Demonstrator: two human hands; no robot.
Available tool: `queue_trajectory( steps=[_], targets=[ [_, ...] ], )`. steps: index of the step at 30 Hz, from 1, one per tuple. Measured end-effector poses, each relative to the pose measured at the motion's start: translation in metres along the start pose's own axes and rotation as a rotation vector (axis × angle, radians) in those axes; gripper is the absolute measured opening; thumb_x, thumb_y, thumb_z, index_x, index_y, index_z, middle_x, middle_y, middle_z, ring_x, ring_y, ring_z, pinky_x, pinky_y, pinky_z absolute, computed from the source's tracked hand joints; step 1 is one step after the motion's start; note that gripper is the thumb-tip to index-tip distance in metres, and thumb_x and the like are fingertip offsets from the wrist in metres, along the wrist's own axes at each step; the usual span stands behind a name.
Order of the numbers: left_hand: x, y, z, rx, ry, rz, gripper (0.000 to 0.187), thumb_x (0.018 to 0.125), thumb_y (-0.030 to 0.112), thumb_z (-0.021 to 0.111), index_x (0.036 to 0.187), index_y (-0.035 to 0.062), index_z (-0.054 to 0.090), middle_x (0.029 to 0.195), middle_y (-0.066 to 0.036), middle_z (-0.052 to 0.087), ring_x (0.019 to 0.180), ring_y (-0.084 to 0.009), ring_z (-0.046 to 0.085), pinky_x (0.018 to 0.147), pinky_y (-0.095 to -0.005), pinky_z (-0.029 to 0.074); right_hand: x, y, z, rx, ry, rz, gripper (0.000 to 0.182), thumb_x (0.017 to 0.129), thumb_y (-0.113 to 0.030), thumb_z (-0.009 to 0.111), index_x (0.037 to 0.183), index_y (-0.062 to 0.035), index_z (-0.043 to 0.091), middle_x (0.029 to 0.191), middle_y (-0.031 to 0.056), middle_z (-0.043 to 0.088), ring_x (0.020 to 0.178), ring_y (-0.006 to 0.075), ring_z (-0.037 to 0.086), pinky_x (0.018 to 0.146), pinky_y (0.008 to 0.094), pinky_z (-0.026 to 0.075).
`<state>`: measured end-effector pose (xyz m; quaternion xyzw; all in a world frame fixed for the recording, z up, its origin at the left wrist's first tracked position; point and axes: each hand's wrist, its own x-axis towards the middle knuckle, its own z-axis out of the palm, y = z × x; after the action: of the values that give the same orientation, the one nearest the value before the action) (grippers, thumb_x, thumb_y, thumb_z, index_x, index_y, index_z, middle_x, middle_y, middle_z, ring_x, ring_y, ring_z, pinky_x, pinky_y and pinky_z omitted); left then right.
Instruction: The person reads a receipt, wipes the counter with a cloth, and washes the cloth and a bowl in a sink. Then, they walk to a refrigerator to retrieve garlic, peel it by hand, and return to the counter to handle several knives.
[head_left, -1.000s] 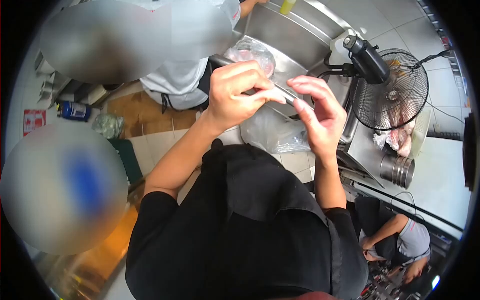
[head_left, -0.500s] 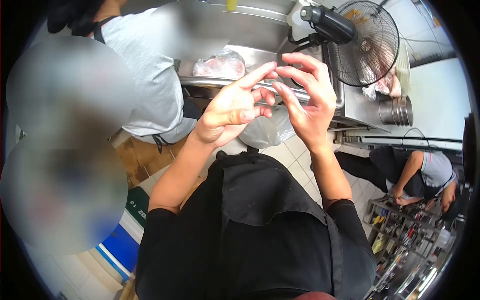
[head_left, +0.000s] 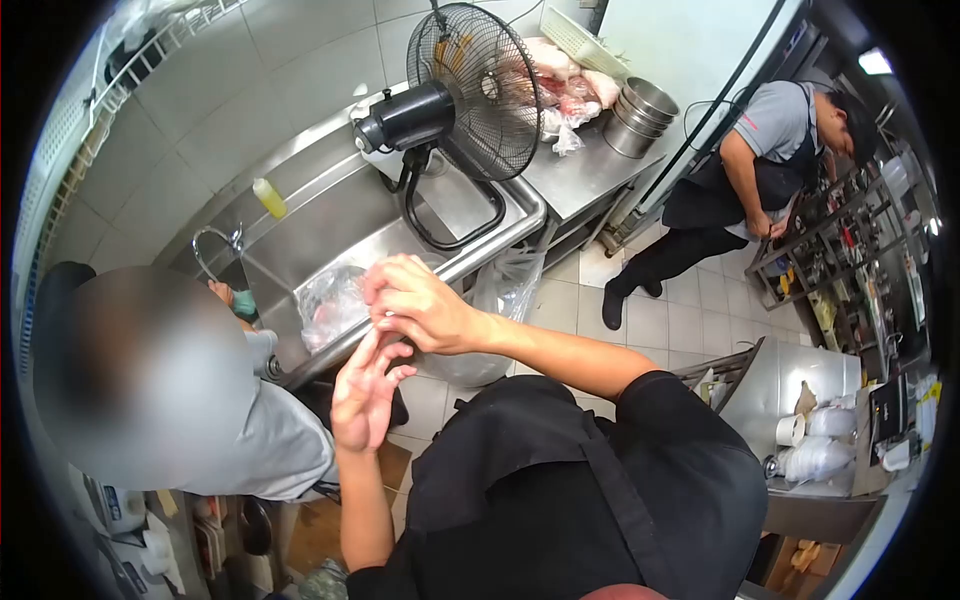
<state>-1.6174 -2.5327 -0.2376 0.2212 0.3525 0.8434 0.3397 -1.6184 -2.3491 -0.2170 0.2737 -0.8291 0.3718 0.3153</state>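
Observation:
My right hand (head_left: 428, 308) is raised in front of the sink, its fingers loosely bent and slightly apart. Just below it is my left hand (head_left: 366, 398), palm turned up and fingers spread. The fingertips of both hands meet or nearly meet, and no object shows between them. Behind my hands, a clear plastic bag of pinkish meat (head_left: 332, 308) lies in the metal sink (head_left: 290, 243). A large translucent bag (head_left: 465, 368) is below the sink's front edge, partly covered by my right hand and forearm.
A black fan (head_left: 475, 92) stands at the sink. Beyond it are raw meat (head_left: 572, 82) and stacked metal pots (head_left: 640, 118). One person in grey (head_left: 230, 400) is at the left with a hand near the tap; another person (head_left: 765, 150) bends by a rack (head_left: 835, 235) at the right.
The view has swung round, bringing more of the sink, the tap and a right-hand counter into sight. My hands have drawn closer together, and the right fingers are more bent. The person at the right now stands.

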Motion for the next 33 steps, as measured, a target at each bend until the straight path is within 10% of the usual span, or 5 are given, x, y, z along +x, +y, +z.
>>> queue_trajectory(
  steps=[7,11,16,25,33],
  targets=[
    [-0.03,-0.034,-0.051,0.174,0.258,0.154,0.035,0.079,0.024,0.065,0.059,0.0061,0.043,0.058,-0.007,0.047,0.054,-0.0183,0.048,0.056,-0.0274,0.039,-0.19,0.086,0.033,-0.253,-0.176,0.659,0.024,0.084,-0.024,0.054,0.081,-0.0004,0.052,0.084,0.0161,0.051,0.084,0.0343,0.048,0.071,0.0423,0.04],
    [-0.045,-0.048,-0.077,0.417,0.336,0.146,0.014,0.079,0.009,0.06,0.086,-0.0031,0.061,0.088,-0.013,0.059,0.076,-0.0182,0.057,0.066,-0.0271,0.044,-0.349,0.066,0.027,-0.299,-0.696,1.328,0.071,0.078,-0.049,0.06,0.13,-0.0056,0.039,0.134,0.0191,0.038,0.125,0.0311,0.033,0.103,0.0416,0.027],
    [-0.025,-0.024,-0.048,0.299,0.071,-0.058,0.068,0.079,0.004,0.061,0.137,0.0003,0.025,0.126,-0.016,0.043,0.097,-0.0195,0.055,0.079,-0.0257,0.043,-0.338,0.092,0.002,0.47,-1.026,1.655,0.068,0.082,-0.055,0.051,0.128,-0.0053,0.043,0.125,0.0089,0.049,0.113,0.0209,0.046,0.094,0.0433,0.037],
    [0.103,0.079,0.03,0.683,-0.218,0.201,0.073,0.077,0.01,0.064,0.138,0.0031,0.024,0.136,-0.013,0.036,0.115,-0.0224,0.046,0.094,-0.0327,0.039,0.064,0.114,-0.231,-0.029,-0.171,0.217,0.033,0.082,-0.022,0.063,0.109,-0.0042,0.057,0.102,0.0044,0.06,0.099,0.0133,0.054,0.087,0.0305,0.044],
    [0.373,0.161,0.138,0.938,-0.088,0.531,0.089,0.071,0.024,0.072,0.135,-0.0087,0.019,0.14,-0.018,0.028,0.129,-0.0279,0.029,0.102,-0.0367,0.029,0.275,0.249,-0.373,-0.07,0.38,0.196,0.046,0.082,-0.025,0.061,0.119,-0.0011,0.05,0.097,0.0069,0.059,0.087,0.0124,0.055,0.076,0.0265,0.045]
  ],
)
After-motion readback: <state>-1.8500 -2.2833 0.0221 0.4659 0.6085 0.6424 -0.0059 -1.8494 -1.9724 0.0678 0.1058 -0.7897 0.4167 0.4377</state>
